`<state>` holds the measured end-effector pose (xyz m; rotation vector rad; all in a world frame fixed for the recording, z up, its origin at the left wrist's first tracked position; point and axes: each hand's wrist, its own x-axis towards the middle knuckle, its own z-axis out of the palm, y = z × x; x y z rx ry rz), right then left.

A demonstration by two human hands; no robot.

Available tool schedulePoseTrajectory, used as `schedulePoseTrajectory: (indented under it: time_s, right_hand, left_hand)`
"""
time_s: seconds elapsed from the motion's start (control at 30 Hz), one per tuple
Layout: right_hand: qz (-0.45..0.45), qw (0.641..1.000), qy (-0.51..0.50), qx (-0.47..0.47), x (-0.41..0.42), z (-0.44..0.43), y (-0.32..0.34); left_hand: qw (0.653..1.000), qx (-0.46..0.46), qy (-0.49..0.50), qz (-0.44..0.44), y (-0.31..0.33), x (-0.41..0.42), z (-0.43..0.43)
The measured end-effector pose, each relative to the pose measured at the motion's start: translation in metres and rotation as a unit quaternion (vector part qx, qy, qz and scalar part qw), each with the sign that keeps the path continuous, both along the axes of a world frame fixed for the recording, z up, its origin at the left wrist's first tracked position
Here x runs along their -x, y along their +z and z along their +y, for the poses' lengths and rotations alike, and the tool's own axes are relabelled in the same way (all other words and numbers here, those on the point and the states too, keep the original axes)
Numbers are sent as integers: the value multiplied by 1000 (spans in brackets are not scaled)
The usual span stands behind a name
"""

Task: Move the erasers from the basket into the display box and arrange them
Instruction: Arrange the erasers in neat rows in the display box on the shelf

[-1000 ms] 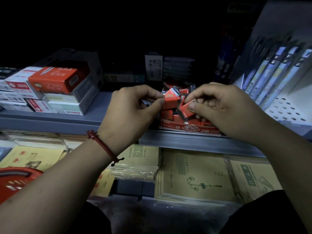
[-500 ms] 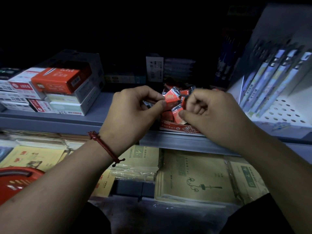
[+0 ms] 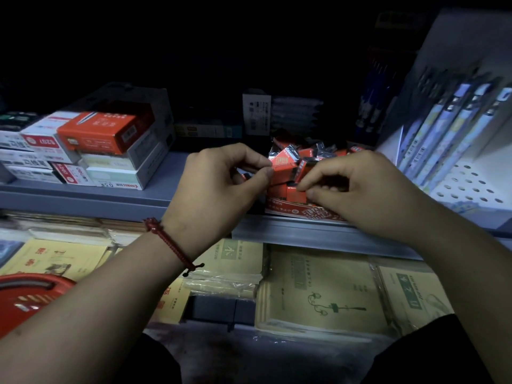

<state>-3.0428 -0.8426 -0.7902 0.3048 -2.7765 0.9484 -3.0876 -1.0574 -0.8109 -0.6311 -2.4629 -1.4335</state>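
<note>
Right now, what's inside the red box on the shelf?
Red wrapped erasers, heaped above the box rim. The left hand and right hand cover some; the bottom is hidden.

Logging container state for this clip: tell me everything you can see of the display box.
The display box is a low red tray, apparently cardboard, with white print on its front wall. It sits at the front edge of the grey shelf, heaped with red wrapped erasers. The right hand hides its right part; the left hand pinches an eraser above its left end.
</note>
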Motion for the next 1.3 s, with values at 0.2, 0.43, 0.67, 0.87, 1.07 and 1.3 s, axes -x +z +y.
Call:
schedulePoseTrajectory:
  time_s: [0.2, 0.43, 0.67, 0.87, 1.07, 1.3]
  right_hand:
    - [125, 989, -68, 36, 6, 0, -10]
    - [140, 988, -70, -1, 10, -5, -13]
    - [86, 974, -106, 182, 9, 0, -12]
    - [70, 972, -94, 203, 9, 1, -10]
    - [51, 976, -95, 191, 6, -1, -8]
    - [35, 978, -106, 176, 4, -5, -6]
  left_hand:
    - [1000, -3, 3, 2, 1, 2, -1]
    - [1000, 6, 5, -1, 1, 2, 0]
    - [1000, -14, 8, -2, 0, 3, -2]
    - [998, -53, 5, -28, 0, 4, -1]
    - [996, -76, 1, -43, 0, 6, -3]
    - [997, -70, 9, -39, 2, 4, -5]
